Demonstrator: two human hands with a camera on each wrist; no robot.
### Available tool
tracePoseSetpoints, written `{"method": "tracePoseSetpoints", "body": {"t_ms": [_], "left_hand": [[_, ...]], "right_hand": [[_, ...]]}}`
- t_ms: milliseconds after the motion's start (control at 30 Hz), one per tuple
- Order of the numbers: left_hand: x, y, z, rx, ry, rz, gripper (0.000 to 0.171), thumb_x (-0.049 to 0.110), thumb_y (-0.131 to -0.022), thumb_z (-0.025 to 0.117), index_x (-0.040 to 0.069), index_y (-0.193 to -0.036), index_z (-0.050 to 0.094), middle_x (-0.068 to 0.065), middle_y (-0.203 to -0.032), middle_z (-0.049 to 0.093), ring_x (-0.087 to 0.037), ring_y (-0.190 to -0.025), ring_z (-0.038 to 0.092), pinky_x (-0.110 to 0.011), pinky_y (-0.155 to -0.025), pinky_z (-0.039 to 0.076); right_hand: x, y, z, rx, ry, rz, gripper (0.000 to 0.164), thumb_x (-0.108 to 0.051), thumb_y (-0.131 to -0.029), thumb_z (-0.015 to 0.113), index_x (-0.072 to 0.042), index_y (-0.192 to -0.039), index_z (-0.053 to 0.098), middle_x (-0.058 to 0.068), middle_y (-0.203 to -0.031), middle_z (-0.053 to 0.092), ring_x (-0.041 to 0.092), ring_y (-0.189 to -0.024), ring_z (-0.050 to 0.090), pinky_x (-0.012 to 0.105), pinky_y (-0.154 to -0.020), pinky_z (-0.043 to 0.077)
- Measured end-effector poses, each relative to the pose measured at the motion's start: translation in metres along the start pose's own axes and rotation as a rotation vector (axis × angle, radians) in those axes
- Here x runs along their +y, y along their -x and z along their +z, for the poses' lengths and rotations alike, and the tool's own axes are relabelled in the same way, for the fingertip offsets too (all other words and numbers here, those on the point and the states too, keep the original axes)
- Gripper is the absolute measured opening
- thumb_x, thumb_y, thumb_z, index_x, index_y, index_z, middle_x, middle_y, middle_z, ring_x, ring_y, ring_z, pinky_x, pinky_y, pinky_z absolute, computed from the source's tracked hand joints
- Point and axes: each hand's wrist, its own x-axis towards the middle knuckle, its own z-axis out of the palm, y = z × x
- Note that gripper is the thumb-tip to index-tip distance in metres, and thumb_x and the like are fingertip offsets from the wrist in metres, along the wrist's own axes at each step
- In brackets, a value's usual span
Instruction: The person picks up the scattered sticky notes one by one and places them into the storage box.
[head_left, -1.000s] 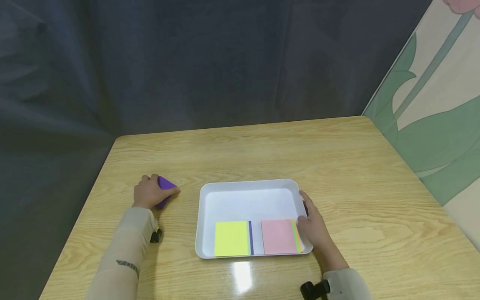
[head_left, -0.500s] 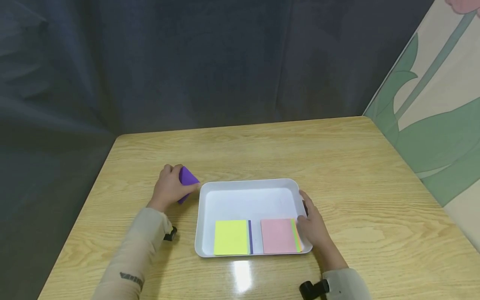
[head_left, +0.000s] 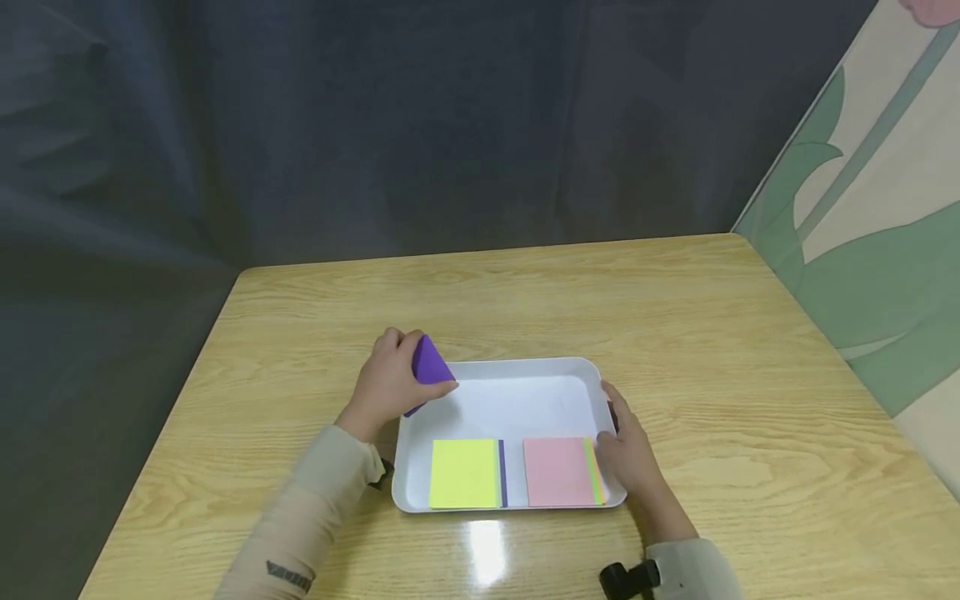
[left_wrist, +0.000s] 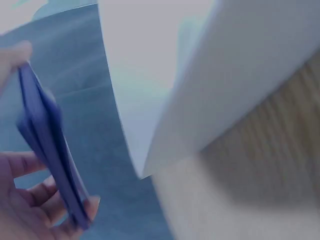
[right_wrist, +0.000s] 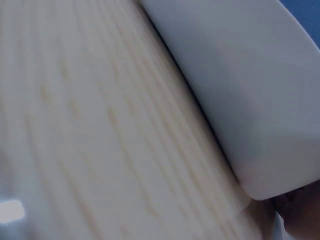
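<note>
My left hand pinches a purple folded paper piece between thumb and fingers, above the left end of a white tray. In the left wrist view the purple piece appears edge-on and blurred, its several layers partly spread. My right hand holds the tray's right rim, its thumb over the edge. Along the tray's near side lie a yellow square stack of paper and a pink one. Green and orange edges show beside the pink stack. The right wrist view mostly shows the tray's outer wall.
The tray stands on a light wooden table. A dark curtain hangs behind and to the left. At the right is a pale panel with green leaf shapes. A thin purple edge shows beside the yellow stack.
My left hand has carried the purple paper piece rightward, from the table left of the tray to over its left end. My right hand has stayed at the tray's right rim.
</note>
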Motion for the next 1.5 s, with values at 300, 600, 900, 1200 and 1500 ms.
{"method": "tracePoseSetpoints", "body": {"t_ms": [300, 600, 900, 1200, 1500], "left_hand": [[0.032, 0.006, 0.003, -0.040, -0.038, 0.084, 0.084, 0.060, -0.059, 0.066, 0.008, -0.122, 0.045, -0.011, -0.103, 0.043, -0.023, -0.088, 0.042, -0.039, -0.068, 0.051], [0.060, 0.007, 0.016, -0.097, -0.032, 0.200, 0.081, 0.059, -0.060, 0.066, 0.009, -0.120, 0.046, -0.008, -0.100, 0.043, -0.020, -0.086, 0.040, -0.034, -0.065, 0.048], [0.087, 0.004, 0.037, -0.192, -0.106, 0.313, 0.080, 0.064, -0.059, 0.063, 0.010, -0.116, 0.048, -0.004, -0.093, 0.039, -0.018, -0.079, 0.038, -0.030, -0.061, 0.041], [0.102, 0.000, 0.060, -0.317, -0.186, 0.377, 0.079, 0.067, -0.059, 0.061, 0.010, -0.112, 0.048, -0.004, -0.093, 0.040, -0.016, -0.078, 0.037, -0.025, -0.058, 0.039], [0.115, 0.002, 0.071, -0.434, -0.311, 0.414, 0.074, 0.067, -0.060, 0.061, 0.010, -0.106, 0.051, -0.002, -0.093, 0.041, -0.015, -0.081, 0.039, -0.026, -0.059, 0.042]], "right_hand": [[-0.001, 0.002, -0.002, 0.003, -0.016, 0.022, 0.072, 0.009, -0.076, 0.033, -0.013, -0.140, 0.009, 0.031, -0.134, 0.028, 0.042, -0.118, 0.031, 0.060, -0.098, 0.025], [-0.001, 0.000, 0.000, 0.019, -0.043, 0.016, 0.073, 0.010, -0.074, 0.033, -0.013, -0.139, 0.011, 0.033, -0.133, 0.030, 0.042, -0.115, 0.034, 0.060, -0.097, 0.027], [-0.001, -0.001, 0.003, 0.007, -0.027, 0.001, 0.072, 0.009, -0.075, 0.034, -0.013, -0.139, 0.011, 0.033, -0.131, 0.032, 0.043, -0.114, 0.036, 0.061, -0.095, 0.029], [-0.001, -0.001, 0.008, 0.022, -0.063, -0.014, 0.073, 0.011, -0.073, 0.035, -0.011, -0.139, 0.013, 0.032, -0.128, 0.036, 0.040, -0.108, 0.042, 0.058, -0.092, 0.035], [-0.003, 0.001, 0.008, 0.010, -0.064, -0.035, 0.072, 0.011, -0.074, 0.036, -0.011, -0.139, 0.013, 0.032, -0.129, 0.035, 0.041, -0.109, 0.041, 0.058, -0.093, 0.034]]}}
